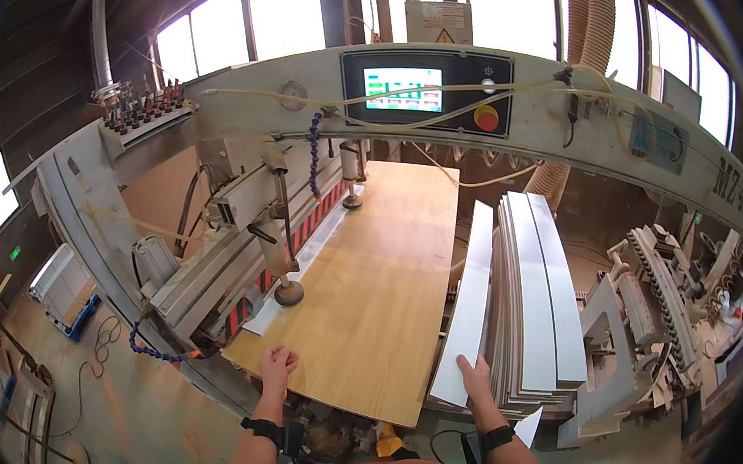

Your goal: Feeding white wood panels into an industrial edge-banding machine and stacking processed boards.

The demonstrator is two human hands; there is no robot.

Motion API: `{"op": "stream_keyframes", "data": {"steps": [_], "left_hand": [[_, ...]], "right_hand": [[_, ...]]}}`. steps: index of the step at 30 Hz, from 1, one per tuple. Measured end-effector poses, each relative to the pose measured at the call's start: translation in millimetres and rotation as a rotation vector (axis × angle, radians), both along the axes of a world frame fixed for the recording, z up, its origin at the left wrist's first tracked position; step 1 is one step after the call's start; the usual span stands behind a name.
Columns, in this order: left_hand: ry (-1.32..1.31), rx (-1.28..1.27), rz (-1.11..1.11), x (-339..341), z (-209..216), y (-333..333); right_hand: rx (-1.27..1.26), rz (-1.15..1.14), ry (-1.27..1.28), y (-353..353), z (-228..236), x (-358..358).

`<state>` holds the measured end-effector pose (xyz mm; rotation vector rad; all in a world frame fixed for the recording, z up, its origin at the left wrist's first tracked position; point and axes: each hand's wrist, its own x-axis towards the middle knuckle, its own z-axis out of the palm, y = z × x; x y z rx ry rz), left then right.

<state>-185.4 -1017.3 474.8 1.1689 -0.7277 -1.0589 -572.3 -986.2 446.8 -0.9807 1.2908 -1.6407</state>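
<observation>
My left hand [276, 366] is over the near left corner of a wood-grain board [385, 278], its fingers curled together and no object showing in them. The board lies flat on the machine bed, long side running away from me. My right hand [476, 382] grips the near end of a long white panel strip [464, 308], thumb on its face. That strip leans on edge, apart from the board and to the left of a stack of similar white strips [534, 292]. The right fingers are partly hidden behind the strip.
Round press feet [289, 292] hang at the board's left side, beside a red-and-black striped guard [309, 226]. A machine beam with a lit screen [402, 88] and red stop button [486, 118] spans above. Machine parts [651, 304] stand right; a pallet load [66, 288] sits left.
</observation>
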Motion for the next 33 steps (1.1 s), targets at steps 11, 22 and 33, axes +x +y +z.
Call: {"op": "stream_keyframes", "data": {"steps": [11, 22, 33], "left_hand": [[-0.003, -0.036, 0.029, 4, -6, -3], [0.360, 0.136, 0.188, -6, 9, -64], [0.670, -0.091, 0.437, 24, -13, -54]], "right_hand": [[0.175, 0.327, -0.150, -75, 55, 82], [-0.028, 0.281, 0.275, -83, 32, 120], [-0.103, 0.437, -0.201, -93, 25, 122]]}}
